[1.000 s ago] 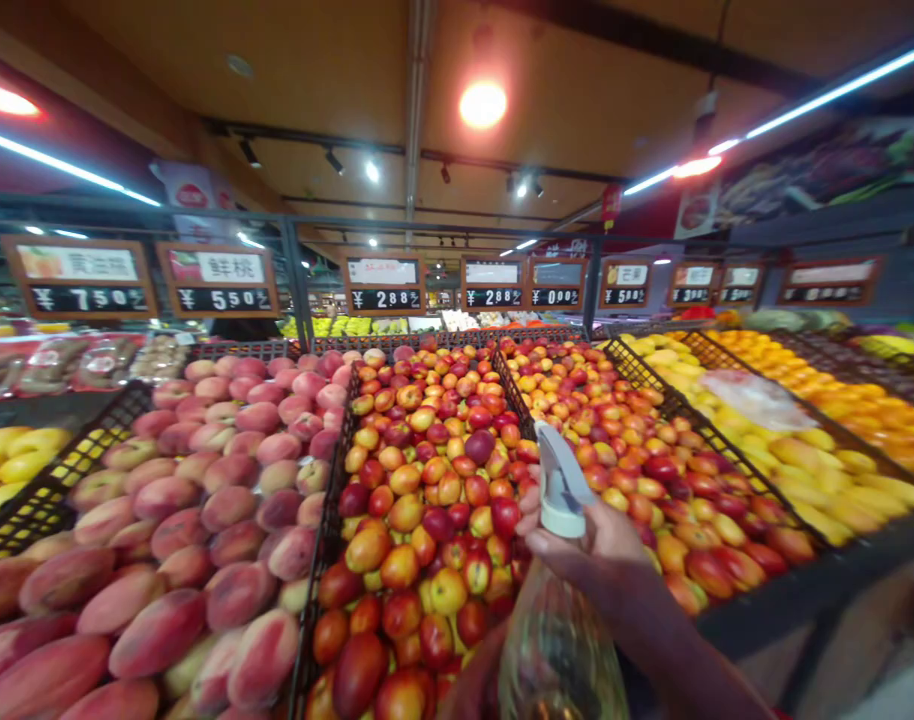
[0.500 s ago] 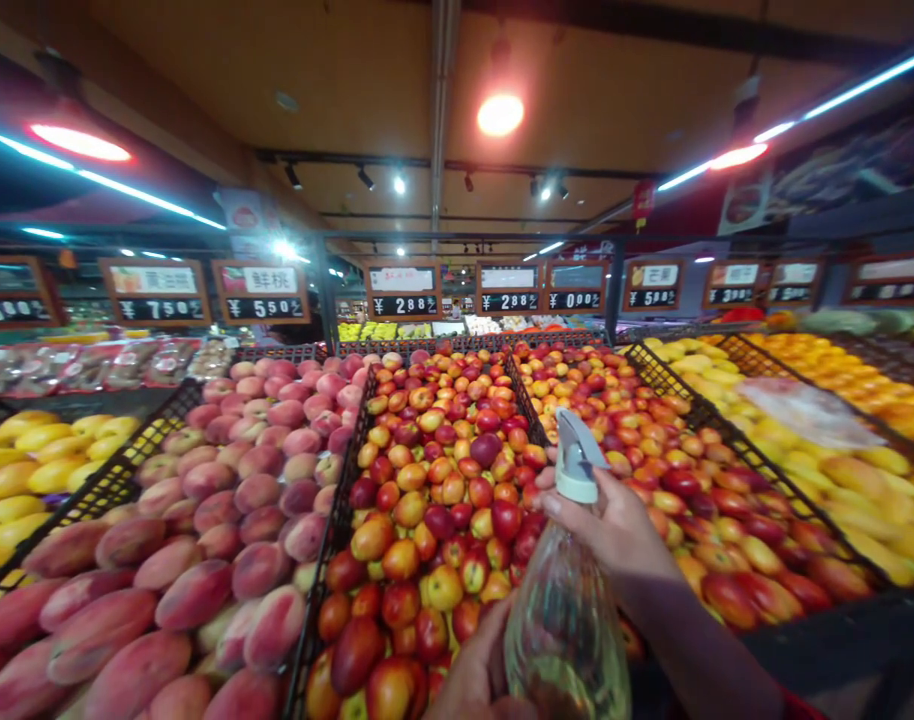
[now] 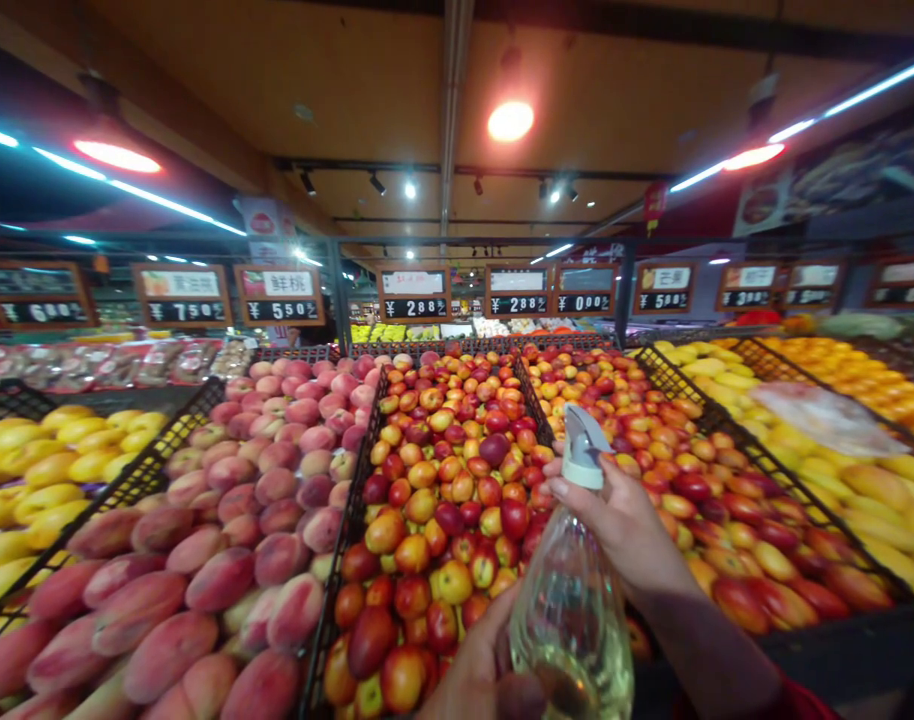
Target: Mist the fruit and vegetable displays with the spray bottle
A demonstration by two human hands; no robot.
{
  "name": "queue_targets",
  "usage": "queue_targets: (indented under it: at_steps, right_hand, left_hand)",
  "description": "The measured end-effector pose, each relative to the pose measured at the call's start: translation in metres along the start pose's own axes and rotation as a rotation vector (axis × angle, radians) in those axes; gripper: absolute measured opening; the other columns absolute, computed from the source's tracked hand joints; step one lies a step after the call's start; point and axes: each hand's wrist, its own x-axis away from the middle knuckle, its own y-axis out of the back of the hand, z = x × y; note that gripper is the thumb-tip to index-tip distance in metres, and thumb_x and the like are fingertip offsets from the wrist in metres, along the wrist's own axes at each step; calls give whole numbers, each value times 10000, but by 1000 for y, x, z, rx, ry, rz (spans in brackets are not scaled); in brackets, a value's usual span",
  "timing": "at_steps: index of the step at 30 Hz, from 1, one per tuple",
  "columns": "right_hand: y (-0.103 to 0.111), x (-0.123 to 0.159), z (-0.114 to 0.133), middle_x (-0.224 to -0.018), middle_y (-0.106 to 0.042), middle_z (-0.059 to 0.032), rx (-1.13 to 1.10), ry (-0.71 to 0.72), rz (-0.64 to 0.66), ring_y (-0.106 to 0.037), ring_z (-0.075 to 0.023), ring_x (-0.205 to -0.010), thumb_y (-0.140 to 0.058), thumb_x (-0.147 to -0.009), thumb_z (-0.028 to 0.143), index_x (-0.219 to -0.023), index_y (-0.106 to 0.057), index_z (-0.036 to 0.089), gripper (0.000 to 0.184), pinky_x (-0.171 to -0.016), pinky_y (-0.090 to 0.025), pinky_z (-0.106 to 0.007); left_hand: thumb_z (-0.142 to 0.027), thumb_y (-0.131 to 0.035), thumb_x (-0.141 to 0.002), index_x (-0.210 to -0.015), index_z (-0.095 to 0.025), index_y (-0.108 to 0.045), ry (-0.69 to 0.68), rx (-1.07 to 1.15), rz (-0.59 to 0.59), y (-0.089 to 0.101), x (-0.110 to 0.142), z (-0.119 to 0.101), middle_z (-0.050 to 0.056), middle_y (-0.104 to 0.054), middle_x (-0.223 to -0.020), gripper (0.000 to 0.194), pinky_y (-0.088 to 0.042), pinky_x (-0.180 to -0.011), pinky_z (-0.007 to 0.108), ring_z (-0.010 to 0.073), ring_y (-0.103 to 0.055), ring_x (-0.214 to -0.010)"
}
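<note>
A clear spray bottle (image 3: 573, 610) with a pale grey-white spray head stands upright in front of me, part filled with yellowish liquid. My right hand (image 3: 626, 525) is closed around its neck, just under the spray head. Lower down, my left hand (image 3: 476, 660) wraps the bottle's body from the left, its fingers partly hidden at the bottom edge of the view. Just beyond the bottle lie red and yellow nectarines (image 3: 412, 595) in a black crate.
Peaches (image 3: 172, 590) fill the crate on the left, with yellow fruit (image 3: 44, 480) further left. More nectarines (image 3: 727, 500) and yellow mangoes (image 3: 884, 490) lie to the right; a plastic bag (image 3: 824, 415) rests on the mangoes. Price signs (image 3: 414, 295) hang behind.
The view has turned slightly left, so the crates and signs sit a little further right. Both hands keep their hold on the bottle.
</note>
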Motion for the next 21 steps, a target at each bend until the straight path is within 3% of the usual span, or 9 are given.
queue_targets:
  at_steps: [2, 7, 10, 13, 21]
  right_hand:
    - [-2, 0, 0, -879, -718, -64, 1, 6, 4, -656, -252, -795, -765, -733, 461, -955, -636, 172, 387, -698, -473, -323]
    - [-8, 1, 4, -845, -708, -43, 15, 31, 7, -637, -228, -752, -764, -757, 454, -948, -651, 172, 359, -683, -468, -310]
    - [-13, 2, 8, -831, -690, -24, 29, 61, 11, -612, -208, -735, -765, -770, 435, -942, -661, 172, 331, -687, -467, -300]
    - [-19, 2, 11, -790, -666, -8, 48, 83, 26, -584, -193, -696, -768, -777, 411, -935, -664, 169, 307, -654, -459, -290]
    - [-41, -5, 6, -918, -714, -52, 58, 85, 96, -648, -238, -824, -767, -783, 429, -1002, -668, 164, 357, -763, -485, -320]
  left_hand:
    - [-518, -828, -689, -1458, -267, -513, -20, 23, 25, -1, 1, -3, 129, -646, -1365, 869, -353, -1160, 467, 328, -586, -1291]
    - [-541, -801, -713, -1444, -239, -525, -37, -68, 15, -3, 7, -11, 112, -687, -1263, 837, -387, -1107, 428, 294, -638, -1162]
    - [-551, -784, -729, -1434, -214, -531, -59, -80, 15, -2, 10, -14, 133, -647, -1362, 822, -381, -1111, 449, 343, -590, -1263]
    - [-541, -807, -707, -1426, -212, -546, -65, -36, 8, 0, 15, -16, 139, -668, -1331, 833, -370, -1131, 479, 361, -597, -1262]
    - [-553, -802, -706, -1427, -243, -529, -57, -5, -44, 22, 30, -3, 122, -665, -1334, 831, -400, -1102, 436, 333, -597, -1270]
